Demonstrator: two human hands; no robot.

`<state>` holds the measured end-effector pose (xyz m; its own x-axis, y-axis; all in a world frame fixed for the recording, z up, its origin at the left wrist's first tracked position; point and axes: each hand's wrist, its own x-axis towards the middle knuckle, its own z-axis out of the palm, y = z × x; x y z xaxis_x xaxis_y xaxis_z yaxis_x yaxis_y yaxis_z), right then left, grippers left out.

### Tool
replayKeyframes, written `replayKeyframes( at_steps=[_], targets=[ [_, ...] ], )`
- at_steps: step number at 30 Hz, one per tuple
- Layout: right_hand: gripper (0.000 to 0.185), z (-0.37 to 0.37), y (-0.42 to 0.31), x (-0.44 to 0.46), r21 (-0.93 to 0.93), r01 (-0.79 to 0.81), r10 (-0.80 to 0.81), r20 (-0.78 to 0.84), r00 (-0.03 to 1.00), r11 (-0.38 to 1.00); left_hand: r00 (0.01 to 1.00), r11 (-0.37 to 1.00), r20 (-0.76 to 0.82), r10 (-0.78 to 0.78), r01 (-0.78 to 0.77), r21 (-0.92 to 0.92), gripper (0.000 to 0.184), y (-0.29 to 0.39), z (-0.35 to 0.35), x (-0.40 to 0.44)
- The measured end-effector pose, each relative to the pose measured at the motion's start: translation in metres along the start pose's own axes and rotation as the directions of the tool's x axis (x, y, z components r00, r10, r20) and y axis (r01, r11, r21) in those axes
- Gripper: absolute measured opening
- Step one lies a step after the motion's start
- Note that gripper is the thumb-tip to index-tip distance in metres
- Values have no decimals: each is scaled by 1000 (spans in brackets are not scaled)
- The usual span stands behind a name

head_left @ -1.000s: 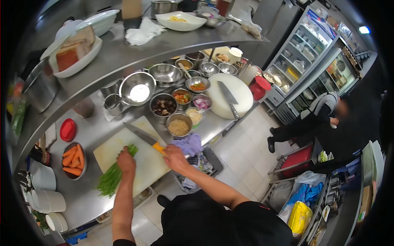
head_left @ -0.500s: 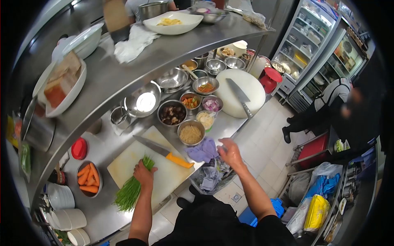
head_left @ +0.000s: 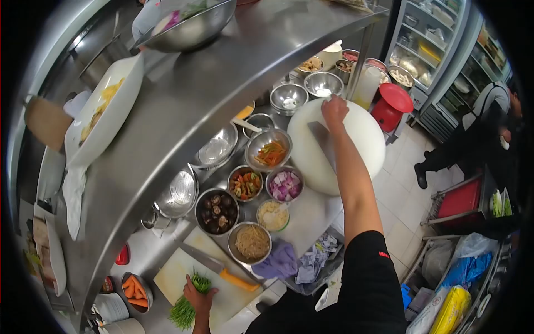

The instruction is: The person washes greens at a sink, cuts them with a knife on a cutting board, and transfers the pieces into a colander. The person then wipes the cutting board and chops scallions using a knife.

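Observation:
My left hand (head_left: 198,296) is wrapped round a bunch of thin green stalks (head_left: 183,313) on the white cutting board (head_left: 172,273). Beside it, a knife with a yellow-orange handle (head_left: 238,280) lies on the board. My right hand (head_left: 335,109) reaches over the far part of a thick round white board (head_left: 361,139), fingers bent down near a metal bowl (head_left: 324,84); whether it holds anything is hidden. Under my right forearm lies a second knife (head_left: 321,140), its handle covered by the arm.
Metal bowls hold noodles (head_left: 252,243), mushrooms (head_left: 216,213) and cut onion (head_left: 285,185). A bowl of carrots (head_left: 135,292) stands at the left. A purple cloth (head_left: 276,260) lies at the counter edge. A raised steel shelf (head_left: 222,83) crosses above. Another person (head_left: 489,111) stands at the right.
My right hand has left the yellow-handled knife and moved out over the round board. My left hand stays on the green stalks. The view has shifted toward the counter's far part.

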<state>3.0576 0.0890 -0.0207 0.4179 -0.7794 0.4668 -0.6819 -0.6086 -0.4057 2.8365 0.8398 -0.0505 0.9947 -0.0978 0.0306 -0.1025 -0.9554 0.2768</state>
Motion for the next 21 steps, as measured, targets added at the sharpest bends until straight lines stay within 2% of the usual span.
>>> replayKeyframes(
  at_steps=[2,5,9,10,13,14,17,19,21],
  targets=[
    [38,16,0,34,-75,-118,121,40,992,990,1000,999,-12,3,-3,39,127,-5,5,-1],
    [46,44,-2,66,-83,-214,223,137,965,973,999,998,7,-34,34,59,123,1,3,3],
    [53,75,-7,82,-251,-417,425,-24,905,873,999,998,28,-27,25,61,120,-1,5,3],
    [59,76,-10,87,-179,-498,506,-3,863,848,999,998,33,-30,28,61,120,-3,5,3],
    [69,67,-8,93,21,-570,565,103,818,821,997,997,62,-39,34,68,119,-5,5,4],
    [50,73,-5,93,134,-528,537,-38,843,839,998,996,42,-39,36,83,119,-5,5,5],
    [41,79,16,114,510,-486,428,235,873,710,1000,997,25,-17,15,72,118,-1,8,2],
    [26,98,29,124,657,-413,375,208,903,631,1000,1000,6,-12,12,21,118,1,4,3],
    [19,-22,-18,80,833,-521,410,417,811,183,1000,999,1,-18,18,33,118,-4,6,2]
  ],
)
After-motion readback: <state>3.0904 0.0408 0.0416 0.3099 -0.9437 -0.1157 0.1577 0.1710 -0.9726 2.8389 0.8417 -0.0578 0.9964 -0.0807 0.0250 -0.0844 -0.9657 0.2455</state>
